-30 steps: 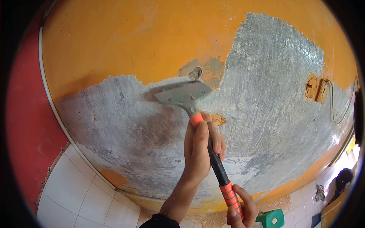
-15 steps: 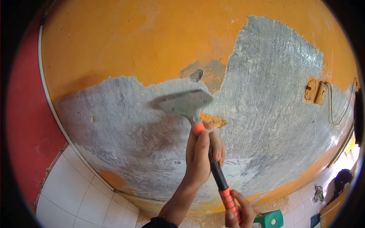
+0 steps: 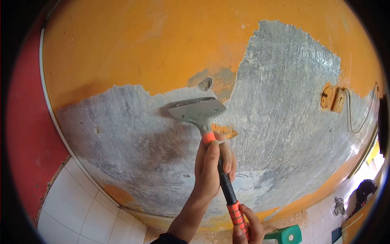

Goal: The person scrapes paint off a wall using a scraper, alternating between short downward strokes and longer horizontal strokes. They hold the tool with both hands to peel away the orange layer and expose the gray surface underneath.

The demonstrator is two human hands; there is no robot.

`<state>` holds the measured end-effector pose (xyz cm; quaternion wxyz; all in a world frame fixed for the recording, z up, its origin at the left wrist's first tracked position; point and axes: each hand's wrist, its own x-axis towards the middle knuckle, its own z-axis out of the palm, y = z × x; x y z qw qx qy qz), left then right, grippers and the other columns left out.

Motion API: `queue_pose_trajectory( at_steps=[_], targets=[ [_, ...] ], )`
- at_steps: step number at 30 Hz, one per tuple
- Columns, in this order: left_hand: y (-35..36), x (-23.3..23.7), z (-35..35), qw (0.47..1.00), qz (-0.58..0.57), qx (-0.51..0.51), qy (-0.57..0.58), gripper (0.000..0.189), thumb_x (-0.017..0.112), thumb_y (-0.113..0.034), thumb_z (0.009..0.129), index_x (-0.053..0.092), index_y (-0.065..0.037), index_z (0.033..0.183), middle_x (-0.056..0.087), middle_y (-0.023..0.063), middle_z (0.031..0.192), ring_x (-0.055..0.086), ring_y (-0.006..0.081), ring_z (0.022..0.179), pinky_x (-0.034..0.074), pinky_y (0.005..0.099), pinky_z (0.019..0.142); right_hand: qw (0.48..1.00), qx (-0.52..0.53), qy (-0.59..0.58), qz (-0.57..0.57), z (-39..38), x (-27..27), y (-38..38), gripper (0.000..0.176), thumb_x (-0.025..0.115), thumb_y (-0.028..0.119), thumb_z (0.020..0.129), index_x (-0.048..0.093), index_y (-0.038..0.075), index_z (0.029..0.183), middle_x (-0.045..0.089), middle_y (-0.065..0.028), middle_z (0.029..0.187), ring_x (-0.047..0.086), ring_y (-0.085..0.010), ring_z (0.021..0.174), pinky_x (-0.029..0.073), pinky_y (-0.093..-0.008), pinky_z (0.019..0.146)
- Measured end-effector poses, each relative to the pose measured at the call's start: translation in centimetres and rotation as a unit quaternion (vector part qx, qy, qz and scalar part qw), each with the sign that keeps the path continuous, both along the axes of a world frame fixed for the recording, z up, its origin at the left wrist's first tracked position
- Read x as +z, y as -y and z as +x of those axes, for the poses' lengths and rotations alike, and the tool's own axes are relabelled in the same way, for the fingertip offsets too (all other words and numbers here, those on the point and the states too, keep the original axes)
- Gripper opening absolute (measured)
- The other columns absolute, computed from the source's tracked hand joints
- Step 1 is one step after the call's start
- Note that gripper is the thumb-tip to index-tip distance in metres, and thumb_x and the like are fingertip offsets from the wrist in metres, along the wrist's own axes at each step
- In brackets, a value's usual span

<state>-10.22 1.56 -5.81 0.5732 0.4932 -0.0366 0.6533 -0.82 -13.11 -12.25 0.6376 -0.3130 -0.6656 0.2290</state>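
A long-handled scraper [image 3: 197,109] with a wide metal blade is held up in front of the wall [image 3: 280,101]. My left hand [image 3: 211,164] wraps round the handle's upper part, just below the orange collar under the blade. Lower down, my right hand [image 3: 248,227] is closed round the red ribbed grip at the handle's end. The blade lies over bared grey plaster, a little below the ragged edge of the orange paint [image 3: 113,49]. Right of the collar, a small patch of orange paint [image 3: 225,131] remains on the grey.
A wall socket [image 3: 338,100] with a hanging cable sticks out on the right. A green stool [image 3: 284,234] stands on the floor below. White tiles [image 3: 69,199] and a red wall [image 3: 28,122] are on the left. A hole [image 3: 206,83] shows above the blade.
The view has shifted slightly, and the scraper with both hands appears a little further left. The blade, blurred before, is now sharper. Both hands keep their grip.
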Motion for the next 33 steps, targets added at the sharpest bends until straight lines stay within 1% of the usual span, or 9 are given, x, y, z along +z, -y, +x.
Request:
queue_pose_trajectory(
  at_steps=[2,5,8,9,12,22,24,26,33],
  targets=[
    [-0.2,0.5,0.0,1.0,-0.006,0.001,0.002,0.024,0.036,-0.032,0.1,0.044,-0.011,0.109,0.035,-0.001,0.054,0.037,0.0103,0.041,0.03,0.0242,0.03,0.999,0.007,-0.025,0.032,0.0,-0.1,-0.7,0.046,0.047,0.01,0.095,0.035,-0.004,0.138,0.06,-0.0152,0.111,0.041,-0.004,0.054,0.033,-0.0189,0.048],
    [0.0,2.1,-0.1,0.999,-0.016,0.034,0.0,0.023,0.037,-0.032,0.1,0.045,-0.011,0.107,0.036,-0.0001,0.054,0.037,0.0106,0.041,0.03,0.0248,0.031,0.999,0.035,-0.011,-0.028,0.7,1.3,-0.5,0.048,0.047,0.015,0.096,0.035,-0.003,0.139,0.061,-0.0083,0.09,0.038,-0.0038,0.05,0.031,-0.0191,0.046],
    [-0.1,0.7,-0.2,1.0,0.004,0.017,-0.011,0.023,0.037,-0.032,0.1,0.044,-0.011,0.107,0.036,-0.0001,0.054,0.038,0.0109,0.04,0.03,0.0249,0.031,1.0,0.0,-0.008,-0.005,0.0,0.8,0.1,0.048,0.047,0.015,0.096,0.035,-0.003,0.139,0.06,-0.0068,0.086,0.038,-0.0039,0.05,0.031,-0.0195,0.046],
    [-0.3,0.7,-0.2,1.0,0.005,0.008,-0.007,0.023,0.038,-0.032,0.1,0.044,-0.011,0.108,0.036,0.0,0.054,0.038,0.0111,0.039,0.03,0.025,0.031,1.0,0.015,0.012,-0.02,0.2,0.8,0.1,0.048,0.047,0.014,0.096,0.035,-0.003,0.139,0.061,-0.0105,0.099,0.039,-0.0039,0.051,0.032,-0.0198,0.046],
    [-0.2,1.7,-0.2,1.0,-0.005,0.016,0.004,0.024,0.038,-0.032,0.099,0.043,-0.011,0.109,0.036,-0.0001,0.053,0.037,0.011,0.038,0.031,0.0245,0.031,0.999,0.027,-0.021,0.0,0.2,0.9,-0.5,0.047,0.046,0.013,0.096,0.035,-0.004,0.138,0.061,-0.0108,0.102,0.04,-0.004,0.052,0.033,-0.0198,0.046],
    [0.0,0.9,0.0,1.0,-0.009,0.018,0.003,0.025,0.04,-0.033,0.099,0.044,-0.01,0.108,0.036,-0.0009,0.053,0.038,0.0103,0.039,0.03,0.024,0.03,1.0,0.025,0.011,-0.009,0.8,0.4,-0.2,0.049,0.046,0.016,0.096,0.033,-0.004,0.139,0.061,-0.0108,0.097,0.041,-0.005,0.051,0.034,-0.02,0.047],
    [0.0,0.4,0.1,1.0,-0.011,0.024,-0.009,0.025,0.04,-0.034,0.099,0.044,-0.011,0.108,0.036,-0.0008,0.053,0.037,0.0105,0.038,0.03,0.0236,0.031,1.0,0.007,-0.001,-0.005,0.3,-0.3,0.0,0.05,0.047,0.018,0.096,0.033,-0.004,0.139,0.061,-0.0079,0.09,0.041,-0.0049,0.051,0.033,-0.0198,0.047],
    [0.2,-1.4,0.2,1.0,-0.004,0.021,-0.019,0.025,0.039,-0.033,0.1,0.044,-0.01,0.108,0.036,-0.0003,0.053,0.038,0.0111,0.039,0.031,0.0236,0.032,0.998,0.007,-0.019,-0.053,0.1,-2.1,1.0,0.051,0.047,0.019,0.096,0.033,-0.004,0.139,0.054,-0.0007,0.073,0.04,-0.0046,0.05,0.033,-0.02,0.047],
    [0.0,-0.3,0.4,1.0,0.008,0.02,-0.023,0.025,0.037,-0.031,0.1,0.042,-0.007,0.109,0.037,0.0001,0.053,0.037,0.0115,0.039,0.031,0.0239,0.032,0.999,0.012,-0.041,-0.029,0.3,-1.8,0.3,0.049,0.046,0.02,0.096,0.035,-0.002,0.139,0.05,0.0008,0.067,0.038,-0.0045,0.049,0.032,-0.0202,0.046]
  ],
)
